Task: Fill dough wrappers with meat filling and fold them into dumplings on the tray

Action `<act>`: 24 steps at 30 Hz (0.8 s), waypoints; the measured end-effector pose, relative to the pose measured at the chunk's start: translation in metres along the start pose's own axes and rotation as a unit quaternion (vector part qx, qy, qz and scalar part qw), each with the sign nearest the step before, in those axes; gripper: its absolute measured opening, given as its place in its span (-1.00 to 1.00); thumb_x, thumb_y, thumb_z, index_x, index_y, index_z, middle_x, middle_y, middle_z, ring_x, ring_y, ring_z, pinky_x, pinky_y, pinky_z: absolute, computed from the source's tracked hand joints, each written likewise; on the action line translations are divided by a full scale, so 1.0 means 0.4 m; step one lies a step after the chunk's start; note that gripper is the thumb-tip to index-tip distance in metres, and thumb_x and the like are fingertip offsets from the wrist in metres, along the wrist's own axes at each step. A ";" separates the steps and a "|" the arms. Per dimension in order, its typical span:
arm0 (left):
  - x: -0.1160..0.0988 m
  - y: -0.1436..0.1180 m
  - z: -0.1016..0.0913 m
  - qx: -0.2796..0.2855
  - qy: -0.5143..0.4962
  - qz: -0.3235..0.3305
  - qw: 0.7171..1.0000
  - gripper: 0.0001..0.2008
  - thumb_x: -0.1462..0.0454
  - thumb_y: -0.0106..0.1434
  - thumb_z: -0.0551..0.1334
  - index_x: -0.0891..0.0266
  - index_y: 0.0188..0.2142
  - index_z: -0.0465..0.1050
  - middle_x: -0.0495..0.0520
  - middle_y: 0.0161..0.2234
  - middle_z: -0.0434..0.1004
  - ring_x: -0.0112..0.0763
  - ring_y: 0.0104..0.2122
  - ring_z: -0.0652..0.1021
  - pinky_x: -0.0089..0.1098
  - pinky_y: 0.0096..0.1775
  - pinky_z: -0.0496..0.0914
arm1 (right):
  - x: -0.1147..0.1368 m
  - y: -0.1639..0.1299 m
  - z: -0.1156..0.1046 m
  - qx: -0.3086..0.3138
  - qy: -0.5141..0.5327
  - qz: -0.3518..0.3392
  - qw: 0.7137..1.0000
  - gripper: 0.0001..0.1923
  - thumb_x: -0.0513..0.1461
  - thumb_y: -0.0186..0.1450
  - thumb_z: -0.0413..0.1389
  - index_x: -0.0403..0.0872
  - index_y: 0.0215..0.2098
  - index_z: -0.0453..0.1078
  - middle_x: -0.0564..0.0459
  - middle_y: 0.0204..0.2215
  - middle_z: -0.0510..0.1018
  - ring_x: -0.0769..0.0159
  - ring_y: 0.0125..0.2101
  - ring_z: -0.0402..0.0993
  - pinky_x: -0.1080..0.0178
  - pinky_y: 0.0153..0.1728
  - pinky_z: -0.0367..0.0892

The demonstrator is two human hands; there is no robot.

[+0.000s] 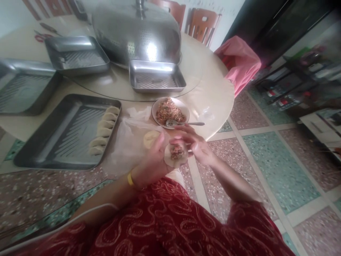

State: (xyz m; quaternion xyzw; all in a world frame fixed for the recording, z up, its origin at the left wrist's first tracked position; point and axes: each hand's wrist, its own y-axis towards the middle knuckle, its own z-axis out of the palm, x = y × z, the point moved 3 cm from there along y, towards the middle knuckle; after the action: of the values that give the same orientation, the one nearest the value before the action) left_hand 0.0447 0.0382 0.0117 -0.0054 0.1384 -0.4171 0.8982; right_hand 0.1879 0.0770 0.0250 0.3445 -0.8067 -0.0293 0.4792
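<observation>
A round dumpling wrapper (168, 160) with a mound of meat filling (177, 152) on it rests in my left hand (153, 160), whose fingers curl under it. My right hand (199, 149) is at the wrapper's right edge, its fingers touching the rim. The wrapper is still open and unfolded. Just beyond my hands stands a white bowl (188, 110) of minced filling, with a metal spoon (195, 123) lying in it. More wrappers (149, 139) lie on the table left of the bowl.
A large grey tray (61, 131) at left holds several folded dumplings (103, 132) along its right side. Crumpled plastic (125, 138) lies between tray and bowl. Smaller metal trays (157, 76) and a big steel lid (138, 32) stand farther back. A pink-covered chair (239, 60) is at right.
</observation>
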 end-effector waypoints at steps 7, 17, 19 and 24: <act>-0.016 -0.018 -0.011 -0.015 -0.008 0.003 1.000 -0.24 -0.15 0.39 -0.22 0.42 0.11 0.39 0.26 0.00 0.55 -0.14 0.12 0.46 -0.23 0.17 0.25 | -0.021 -0.013 -0.038 -0.066 -0.083 -0.079 0.991 -0.37 0.19 0.39 -0.38 0.23 0.13 0.34 0.15 -0.21 0.65 0.19 0.20 0.35 -0.14 0.39 -0.08; -0.034 -0.020 0.000 -0.031 0.036 0.025 0.999 -0.25 -0.18 0.36 -0.22 0.32 0.04 0.45 0.22 -0.03 0.57 -0.13 0.20 0.37 -0.15 0.22 0.16 | -0.008 -0.023 -0.019 -0.075 -0.184 -0.172 0.965 -0.41 0.11 0.44 -0.35 0.16 0.28 0.17 0.15 -0.08 0.60 0.28 0.32 0.13 -0.08 0.42 -0.31; -0.033 -0.020 0.001 -0.040 0.037 0.027 0.998 -0.29 -0.17 0.37 -0.19 0.30 0.04 0.43 0.21 -0.02 0.57 -0.14 0.20 0.37 -0.15 0.22 0.16 | -0.012 -0.022 -0.011 -0.060 -0.191 -0.187 0.962 -0.39 0.14 0.42 -0.34 0.16 0.29 0.14 0.14 -0.04 0.59 0.28 0.33 0.12 -0.09 0.42 -0.33; -0.033 -0.023 0.006 -0.059 0.033 0.023 0.997 -0.27 -0.15 0.38 -0.21 0.34 0.05 0.43 0.25 -0.03 0.57 -0.14 0.16 0.42 -0.21 0.16 0.24 | -0.033 -0.028 -0.009 -0.062 -0.191 -0.133 0.971 -0.37 0.17 0.40 -0.35 0.20 0.29 0.15 0.11 -0.08 0.61 0.16 0.33 0.12 -0.24 0.39 -0.26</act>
State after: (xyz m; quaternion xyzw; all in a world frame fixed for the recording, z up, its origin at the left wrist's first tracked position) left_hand 0.0304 0.0420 0.0182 -0.0413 0.1926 -0.3873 0.9006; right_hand 0.2008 0.0771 0.0129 0.4067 -0.8266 -0.2078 0.3287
